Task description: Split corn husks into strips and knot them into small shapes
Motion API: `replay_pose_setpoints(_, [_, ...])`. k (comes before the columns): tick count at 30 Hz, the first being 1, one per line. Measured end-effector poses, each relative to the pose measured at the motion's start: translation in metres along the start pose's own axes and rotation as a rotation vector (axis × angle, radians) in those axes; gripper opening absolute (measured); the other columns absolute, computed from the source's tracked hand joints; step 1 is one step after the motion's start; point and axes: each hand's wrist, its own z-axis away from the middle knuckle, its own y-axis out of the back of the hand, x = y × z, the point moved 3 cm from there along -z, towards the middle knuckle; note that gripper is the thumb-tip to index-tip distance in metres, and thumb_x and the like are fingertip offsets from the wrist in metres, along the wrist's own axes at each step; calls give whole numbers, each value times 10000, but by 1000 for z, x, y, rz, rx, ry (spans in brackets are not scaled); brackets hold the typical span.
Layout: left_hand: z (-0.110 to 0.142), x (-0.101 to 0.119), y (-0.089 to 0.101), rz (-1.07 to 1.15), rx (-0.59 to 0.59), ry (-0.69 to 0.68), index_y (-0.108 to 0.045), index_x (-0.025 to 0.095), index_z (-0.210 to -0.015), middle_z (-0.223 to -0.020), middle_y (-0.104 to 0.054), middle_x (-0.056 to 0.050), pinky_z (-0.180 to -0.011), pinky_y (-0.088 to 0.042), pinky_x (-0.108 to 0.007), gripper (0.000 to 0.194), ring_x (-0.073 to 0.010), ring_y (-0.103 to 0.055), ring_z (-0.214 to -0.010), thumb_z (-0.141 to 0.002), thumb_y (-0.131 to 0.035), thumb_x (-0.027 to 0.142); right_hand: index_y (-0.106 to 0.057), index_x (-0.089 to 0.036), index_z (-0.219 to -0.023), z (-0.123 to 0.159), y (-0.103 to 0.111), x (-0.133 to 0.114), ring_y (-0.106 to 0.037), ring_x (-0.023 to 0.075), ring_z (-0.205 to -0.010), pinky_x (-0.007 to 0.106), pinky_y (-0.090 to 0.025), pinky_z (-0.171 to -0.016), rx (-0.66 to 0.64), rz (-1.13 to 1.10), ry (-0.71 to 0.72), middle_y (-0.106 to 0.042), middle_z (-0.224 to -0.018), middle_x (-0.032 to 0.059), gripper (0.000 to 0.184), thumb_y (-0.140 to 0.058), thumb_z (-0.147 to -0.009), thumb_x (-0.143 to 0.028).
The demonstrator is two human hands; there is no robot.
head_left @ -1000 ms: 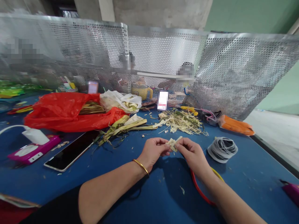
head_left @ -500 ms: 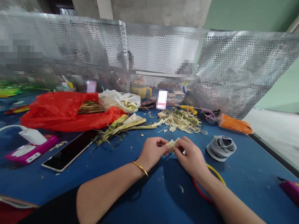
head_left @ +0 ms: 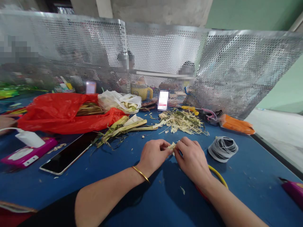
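Between my two hands is a small pale-yellow piece of dried plant strip (head_left: 172, 145), held just above the blue table. My left hand (head_left: 153, 157), with a gold bangle on its wrist, pinches its left end. My right hand (head_left: 193, 159) has its fingers closed on the right end, hiding part of it. Beyond them lies a heap of shredded plant strips (head_left: 186, 123). To the left of the heap is a bunch of long dried stalks (head_left: 126, 126). A yellow and red ring (head_left: 219, 175) lies partly under my right forearm.
A red plastic bag (head_left: 52, 110), a white bag (head_left: 118, 100), a phone (head_left: 67, 154) and a purple power strip (head_left: 38, 151) are on the left. A spool of white cord (head_left: 222, 149) and an orange packet (head_left: 237, 124) lie right. A perforated metal screen (head_left: 163, 50) stands behind.
Both my hands still hold the plant piece; my right fingers now cover more of it. Another person's hand has come in at the left edge by the red bag. The view has shifted slightly.
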Motion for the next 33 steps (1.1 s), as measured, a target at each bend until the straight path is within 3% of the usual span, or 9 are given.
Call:
replay_pose_setpoints(5, [-2, -5, -3, 184, -66, 63, -698, 140, -748, -668, -704, -52, -542, -494, -227, 96, -145, -634, -557, -671, -651, 172, -584, -193, -713, 1, -1, 1, -534, 160, -719, 293, -314, -705, 50, -107, -36, -579, -758, 31, 224, -475, -906, -227])
replay_pose_setpoints(10, [-5, -8, -6, 248, -100, 36, -702, 141, -744, -675, -702, -52, -561, -493, -241, 116, -156, -633, -579, -651, -684, 209, -604, -213, -716, 1, -7, 11, -542, 151, -671, 253, -330, -620, -1, -419, -252, -613, -717, 5, 181, -525, -870, -268])
replay_pose_setpoints(14, [-5, -7, -7, 281, -170, 25, -716, 139, -766, -670, -688, -37, -585, -487, -237, 143, -144, -617, -582, -697, -648, 244, -629, -215, -717, 0, -9, 15, -529, 147, -624, 242, -330, -572, -38, -528, -354, -627, -683, 0, 191, -532, -848, -316])
replay_pose_setpoints(17, [-4, -7, -9, 308, -254, 14, -702, 140, -708, -645, -669, -28, -608, -491, -233, 170, -132, -608, -584, -733, -617, 286, -623, -216, -718, 1, -10, 15, -512, 140, -583, 238, -324, -548, -55, -545, -389, -625, -643, -13, 190, -536, -836, -335])
replay_pose_setpoints(22, [-2, -6, -9, 251, -288, 16, -679, 149, -667, -614, -652, -21, -584, -472, -218, 181, -121, -596, -557, -740, -605, 298, -588, -206, -779, -1, -7, 17, -515, 138, -586, 239, -363, -559, -22, -625, -385, -575, -619, -21, 198, -562, -819, -399])
replay_pose_setpoints(28, [2, -6, -15, 193, -378, 63, -649, 147, -637, -569, -626, -10, -536, -454, -221, 123, -115, -570, -496, -702, -580, 226, -607, -200, -631, -5, -8, 20, -525, 138, -639, 244, -374, -584, -157, -628, -303, -572, -670, -8, 183, -605, -762, -328])
replay_pose_setpoints(33, [4, -6, -16, 159, -426, 64, -609, 156, -590, -548, -610, -7, -518, -435, -210, 154, -117, -573, -511, -694, -606, 270, -580, -183, -624, -3, -20, 26, -472, 120, -550, 238, -352, -525, -237, -890, -439, -541, -570, -32, 164, -607, -709, -321])
